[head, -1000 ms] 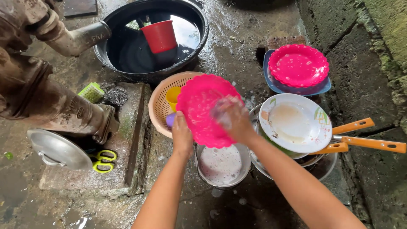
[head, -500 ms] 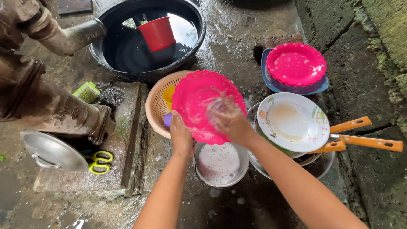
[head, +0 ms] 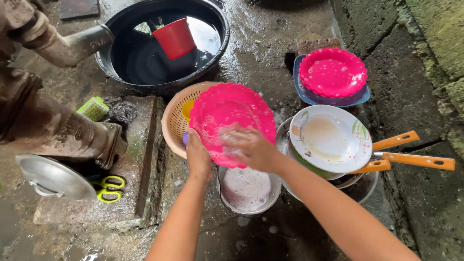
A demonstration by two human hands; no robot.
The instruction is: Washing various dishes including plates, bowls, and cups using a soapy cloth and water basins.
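Hands work a pink plate [head: 227, 116] above a soapy metal bowl [head: 249, 191]. The left hand [head: 198, 157] clasps the plate's rim at seven o'clock; the right hand [head: 249, 147], blurred, presses its face. A tan basket [head: 174, 121] sits behind it, a white plate [head: 331, 137] at three o'clock.

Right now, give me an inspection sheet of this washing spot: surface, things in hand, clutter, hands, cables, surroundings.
Surface: wet concrete floor, dark and puddled.
Things in hand: scalloped pink plastic plate, tilted above a small metal bowl of soapy water.
Clutter: woven tan basket; white plate on orange-handled pans; second pink plate on a blue dish; red cup in a black water basin; metal lid; yellow scissors; green brush.
Hands: left hand grips the plate's lower rim; right hand rests on its face, blurred.
Cables: nothing seen.
Surroundings: mossy stone wall; rusty metal pump.
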